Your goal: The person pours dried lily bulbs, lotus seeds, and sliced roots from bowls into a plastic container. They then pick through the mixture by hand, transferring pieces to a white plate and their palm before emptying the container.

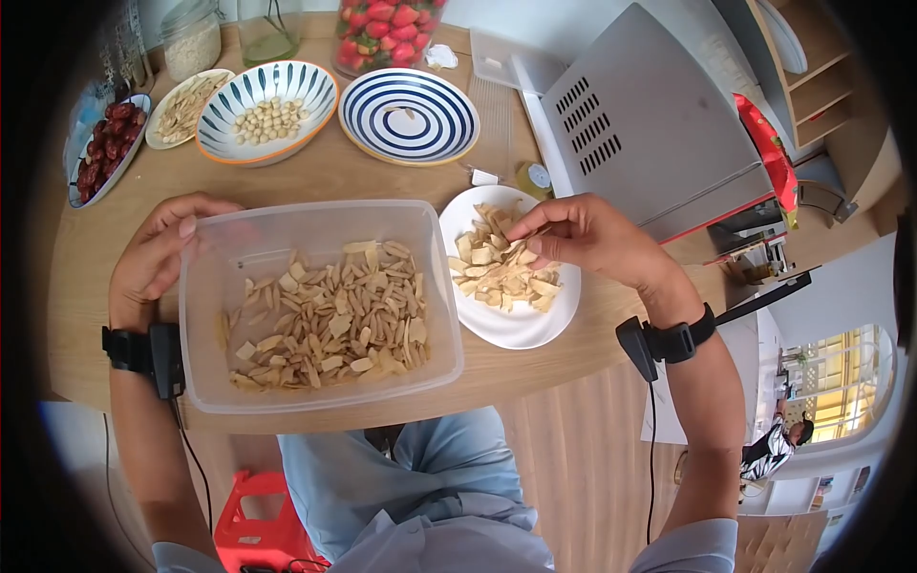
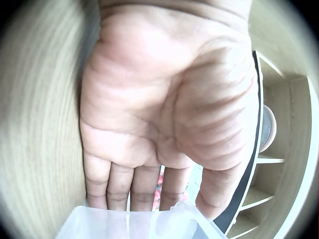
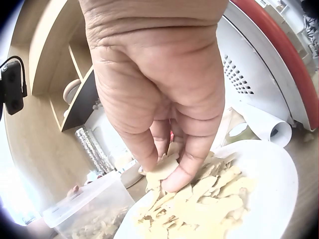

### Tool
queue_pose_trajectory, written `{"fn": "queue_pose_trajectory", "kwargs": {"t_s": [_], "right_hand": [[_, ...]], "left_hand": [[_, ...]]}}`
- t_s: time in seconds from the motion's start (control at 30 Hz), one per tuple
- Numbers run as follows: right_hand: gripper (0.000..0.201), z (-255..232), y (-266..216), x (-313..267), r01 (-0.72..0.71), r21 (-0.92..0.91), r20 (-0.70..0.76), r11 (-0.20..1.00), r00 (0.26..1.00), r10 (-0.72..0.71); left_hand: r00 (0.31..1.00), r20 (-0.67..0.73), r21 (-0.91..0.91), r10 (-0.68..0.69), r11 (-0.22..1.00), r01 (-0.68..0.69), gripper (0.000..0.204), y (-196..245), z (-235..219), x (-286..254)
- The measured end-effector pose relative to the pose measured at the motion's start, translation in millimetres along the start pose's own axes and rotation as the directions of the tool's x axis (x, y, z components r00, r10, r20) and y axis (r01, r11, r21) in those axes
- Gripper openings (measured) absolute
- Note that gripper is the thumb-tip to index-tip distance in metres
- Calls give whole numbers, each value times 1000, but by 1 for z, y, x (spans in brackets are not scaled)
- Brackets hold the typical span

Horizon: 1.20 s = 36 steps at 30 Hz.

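A clear plastic container [image 1: 202,315] with many pale dried slices and longer pieces stands at the table's front. My left hand [image 1: 158,250] grips its left rim, thumb at the upper corner; in the left wrist view the left hand's [image 2: 164,109] fingers run behind the container wall [image 2: 114,224]. My right hand [image 1: 597,244] is over the white plate [image 1: 521,329] of thin pale slices [image 1: 506,277], right of the container. In the right wrist view the right hand [image 3: 162,99] pinches some slices [image 3: 162,169] between thumb and fingers, just above the pile.
Behind stand a bowl of round pale pieces [image 1: 269,121], a blue-ringed plate [image 1: 411,143], a small plate of slices [image 1: 191,107], a dish of red dates [image 1: 110,148] and a strawberry container [image 1: 387,33]. A grey appliance [image 1: 659,115] is at the right. A person [image 1: 776,447] is far right.
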State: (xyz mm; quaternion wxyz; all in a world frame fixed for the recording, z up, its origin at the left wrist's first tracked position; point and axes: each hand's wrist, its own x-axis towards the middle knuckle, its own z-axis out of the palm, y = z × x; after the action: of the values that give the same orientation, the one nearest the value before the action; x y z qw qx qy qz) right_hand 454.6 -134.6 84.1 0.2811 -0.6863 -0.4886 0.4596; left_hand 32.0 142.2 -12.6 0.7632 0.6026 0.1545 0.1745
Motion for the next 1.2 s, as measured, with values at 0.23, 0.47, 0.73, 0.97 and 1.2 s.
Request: {"fn": "queue_pose_trajectory", "kwargs": {"t_s": [0.23, 0.47, 0.73, 0.97, 1.2], "right_hand": [[21, 2, -5, -5, 25, -36, -38, 999, 999, -26], [28, 6, -3, -9, 84, -63, -82, 994, 993, -89], [32, -1, 9, -11, 113, -38, -95, 993, 989, -117], [33, 1, 8, -14, 137, -53, -153, 989, 978, -143], [26, 10, 13, -15, 155, -90, -301, 984, 937, -176]], "left_hand": [[999, 27, 9, 35, 999, -36, 58, -4, -1, 3], [999, 39, -9, 32, 999, -32, 56, -2, 2, 3], [998, 49, -7, 46, 999, -46, 56, -1, 3, 2], [997, 44, 21, 57, 998, -58, 56, -2, 3, 3], [996, 62, 19, 59, 998, -60, 56, 0, 5, 3]]}}
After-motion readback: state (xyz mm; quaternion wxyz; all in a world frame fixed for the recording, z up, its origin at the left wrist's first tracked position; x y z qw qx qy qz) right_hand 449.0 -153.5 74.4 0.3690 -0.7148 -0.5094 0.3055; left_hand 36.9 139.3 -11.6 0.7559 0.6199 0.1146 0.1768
